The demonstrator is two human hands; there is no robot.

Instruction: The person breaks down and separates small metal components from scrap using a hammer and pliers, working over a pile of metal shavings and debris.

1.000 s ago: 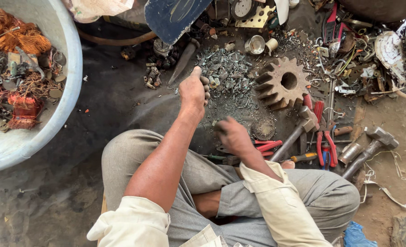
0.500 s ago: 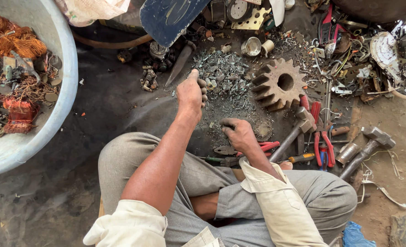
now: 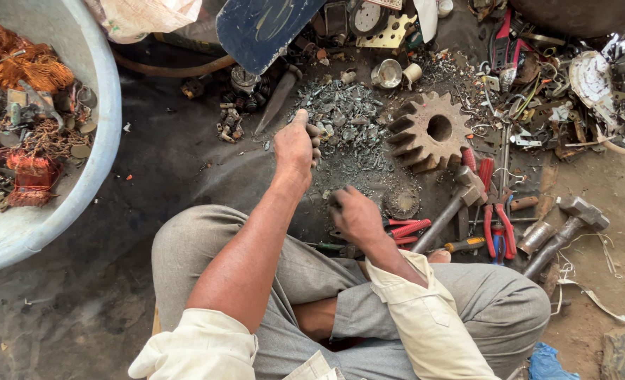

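while both hands, left [image 3: 295, 148] and right [image 3: 353, 213], stay clenched, the metal scrap pile [image 3: 344, 116] lies just beyond them.

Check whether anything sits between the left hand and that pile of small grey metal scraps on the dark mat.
Nothing visible does. The left hand is fisted right at the near-left edge of the scrap pile. The pointed chisel lies off to its left, the rusty gear beyond the pile's right side.

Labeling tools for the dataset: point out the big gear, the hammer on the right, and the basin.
big gear [image 3: 425, 144]: head view, toothed face left of bore.
hammer [image 3: 581, 210]: head view, metal head.
basin [image 3: 108, 105]: head view, right rim.
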